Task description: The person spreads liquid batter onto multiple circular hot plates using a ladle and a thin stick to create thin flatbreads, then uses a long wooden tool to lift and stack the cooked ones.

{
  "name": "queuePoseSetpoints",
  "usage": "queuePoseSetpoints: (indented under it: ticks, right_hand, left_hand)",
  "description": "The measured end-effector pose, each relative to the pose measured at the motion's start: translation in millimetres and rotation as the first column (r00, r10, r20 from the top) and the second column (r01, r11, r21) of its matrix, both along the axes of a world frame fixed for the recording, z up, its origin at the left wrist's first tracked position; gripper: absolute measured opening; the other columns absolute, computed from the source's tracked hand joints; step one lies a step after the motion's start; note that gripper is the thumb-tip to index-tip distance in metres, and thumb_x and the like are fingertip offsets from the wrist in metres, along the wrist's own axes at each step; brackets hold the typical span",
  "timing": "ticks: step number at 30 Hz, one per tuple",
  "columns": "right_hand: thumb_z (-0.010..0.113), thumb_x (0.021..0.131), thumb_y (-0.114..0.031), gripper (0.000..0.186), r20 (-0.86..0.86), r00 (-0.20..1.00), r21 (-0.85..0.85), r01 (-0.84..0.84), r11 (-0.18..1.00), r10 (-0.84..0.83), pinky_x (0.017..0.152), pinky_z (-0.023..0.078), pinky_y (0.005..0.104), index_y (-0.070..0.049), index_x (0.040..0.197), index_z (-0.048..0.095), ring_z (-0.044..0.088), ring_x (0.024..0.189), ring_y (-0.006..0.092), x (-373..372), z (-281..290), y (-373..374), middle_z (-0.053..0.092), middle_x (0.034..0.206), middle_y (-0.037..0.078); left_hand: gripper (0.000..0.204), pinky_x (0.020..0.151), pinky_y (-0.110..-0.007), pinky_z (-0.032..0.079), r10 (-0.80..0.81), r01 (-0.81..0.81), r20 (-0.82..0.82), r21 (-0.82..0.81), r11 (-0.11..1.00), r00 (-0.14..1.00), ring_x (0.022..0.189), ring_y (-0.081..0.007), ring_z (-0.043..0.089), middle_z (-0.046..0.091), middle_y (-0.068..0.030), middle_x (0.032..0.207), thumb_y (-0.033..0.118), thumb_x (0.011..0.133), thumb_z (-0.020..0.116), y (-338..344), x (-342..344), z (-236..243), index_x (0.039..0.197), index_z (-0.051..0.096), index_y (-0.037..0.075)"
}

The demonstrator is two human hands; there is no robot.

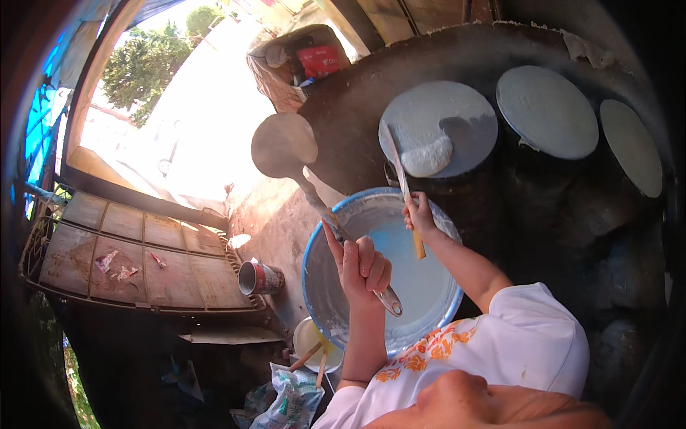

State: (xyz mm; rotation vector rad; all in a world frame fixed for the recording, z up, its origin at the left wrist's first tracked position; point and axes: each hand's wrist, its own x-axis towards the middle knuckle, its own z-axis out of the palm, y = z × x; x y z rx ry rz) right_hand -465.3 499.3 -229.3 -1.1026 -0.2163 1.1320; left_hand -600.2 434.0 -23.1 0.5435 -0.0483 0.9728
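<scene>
My left hand is closed round the metal handle of a ladle, whose wide round head is raised beyond the blue-rimmed basin. Its forefinger lies stretched along the handle. In my right hand is a long flat wooden stick, gripped near its lower end. The stick's far part reaches over the nearest round pot top. Beside it lies a bunched, wet-looking white mass, with a pale layer spread to the left and a darker grey patch to the right. Thin whitish liquid fills the basin below both hands.
Two more round pale pot tops, one in the middle and one far right, sit along the dark curved stove. A bag-lined bin stands behind. At left are a metal-framed rack and a tin can; a small bucket holds wooden sticks.
</scene>
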Motion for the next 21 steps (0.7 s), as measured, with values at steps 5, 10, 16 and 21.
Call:
queuePoseSetpoints:
  ticks: [5,10,16,21]
  right_hand:
    - [0.049,0.092,-0.031,0.02,-0.028,0.992,-0.087,0.124,0.988,-0.127,0.035,0.028,0.0199,-0.02,0.107,0.041,0.032,0.041,0.005,1.0,17.9,-76.6,0.041,0.067,-0.001]
    - [0.049,0.092,-0.029,0.021,-0.148,0.951,-0.096,0.26,0.961,-0.272,0.035,0.029,0.0206,-0.024,0.112,0.043,0.031,0.04,0.0054,40.0,34.6,-81.2,0.043,0.067,0.0]
    - [0.048,0.093,-0.028,0.025,0.025,0.993,-0.085,0.115,0.99,-0.114,0.037,0.032,0.0205,-0.014,0.113,0.045,0.035,0.044,0.0057,36.0,40.2,-73.3,0.044,0.068,0.001]
    - [0.05,0.092,-0.029,0.036,-0.045,0.999,-0.206,0.013,0.979,-0.023,0.036,0.033,0.0174,-0.019,0.126,0.045,0.036,0.044,0.0049,65.8,37.0,-170.2,0.045,0.069,0.001]
  left_hand:
    - [0.051,0.027,-0.017,0.026,-0.043,0.042,-0.013,-0.044,0.998,0.999,0.034,-0.0049,0.022,0.032,-0.0013,0.062,0.012,0.097,0.029,-0.4,-30.2,-5.1,0.14,0.018,0.037]
    - [0.047,0.027,-0.017,0.025,0.02,-0.003,-0.176,0.098,0.995,0.984,0.033,-0.0046,0.022,0.031,-0.0007,0.061,0.013,0.098,0.027,-13.4,-31.8,-1.2,0.14,0.022,0.034]
    - [0.047,0.027,-0.018,0.024,0.042,-0.023,-0.289,0.068,0.997,0.957,0.034,-0.0049,0.021,0.029,-0.0002,0.061,0.013,0.098,0.029,-8.7,-36.5,-4.8,0.14,0.022,0.032]
    - [0.045,0.028,-0.018,0.024,0.089,-0.104,-0.509,-0.001,0.995,0.856,0.034,-0.0046,0.021,0.029,0.0003,0.061,0.014,0.098,0.028,-16.6,-22.9,9.3,0.14,0.022,0.031]
